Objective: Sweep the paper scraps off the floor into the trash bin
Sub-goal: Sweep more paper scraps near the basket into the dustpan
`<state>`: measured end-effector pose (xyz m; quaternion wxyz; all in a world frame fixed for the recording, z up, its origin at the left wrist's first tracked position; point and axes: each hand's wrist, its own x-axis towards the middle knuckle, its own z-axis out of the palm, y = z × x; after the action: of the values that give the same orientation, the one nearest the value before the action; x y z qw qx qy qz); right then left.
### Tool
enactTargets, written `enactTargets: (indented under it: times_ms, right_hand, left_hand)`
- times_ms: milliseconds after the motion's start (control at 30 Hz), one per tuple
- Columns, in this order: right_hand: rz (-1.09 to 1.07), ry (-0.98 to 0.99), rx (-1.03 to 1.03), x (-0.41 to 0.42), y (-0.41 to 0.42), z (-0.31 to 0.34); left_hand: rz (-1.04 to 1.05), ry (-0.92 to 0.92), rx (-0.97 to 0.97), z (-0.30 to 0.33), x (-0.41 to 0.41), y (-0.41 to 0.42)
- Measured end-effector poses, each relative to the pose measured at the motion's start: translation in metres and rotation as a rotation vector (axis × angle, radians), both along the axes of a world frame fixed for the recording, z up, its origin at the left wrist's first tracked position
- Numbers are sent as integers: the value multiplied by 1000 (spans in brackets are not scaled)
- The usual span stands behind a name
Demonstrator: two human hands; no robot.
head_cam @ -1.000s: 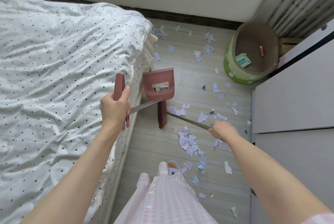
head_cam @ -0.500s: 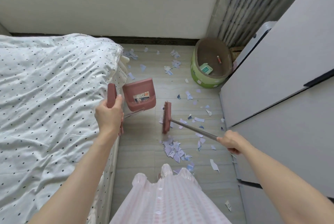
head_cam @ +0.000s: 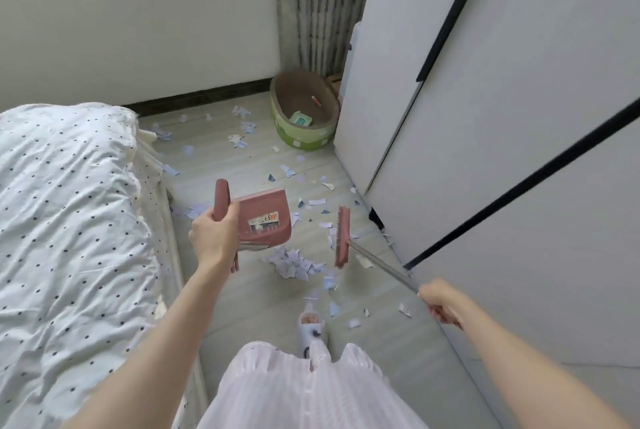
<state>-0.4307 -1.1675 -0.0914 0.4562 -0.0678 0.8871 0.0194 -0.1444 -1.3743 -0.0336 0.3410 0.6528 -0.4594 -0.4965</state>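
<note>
- A bedroom in a home.
- A bed under a crumpled white, black-dotted cotton cover fills the left side.
- Tall white wardrobe doors with black strip handles line the right side.
- A striped grey-and-white pleated curtain hangs in the far corner, beside a plain white wall with a dark skirting board.
- Pale wood-look plank floor runs between the bed and the wardrobe.
</note>
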Motion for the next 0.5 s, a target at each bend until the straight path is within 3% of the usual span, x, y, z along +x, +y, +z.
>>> enactTargets:
  times_ms: [100, 233, 500]
  right_hand:
    - [-37, 40, -22, -1, 40, 9]
    - [-179, -159, -86, 1, 85, 23]
    - [-448, -224, -60, -17, 139, 7]
  left_hand:
    - [-56, 0, 2, 6, -21, 26]
    - [-122, -7, 20, 2, -46, 59]
    - [-233, -23, 67, -9, -87, 93]
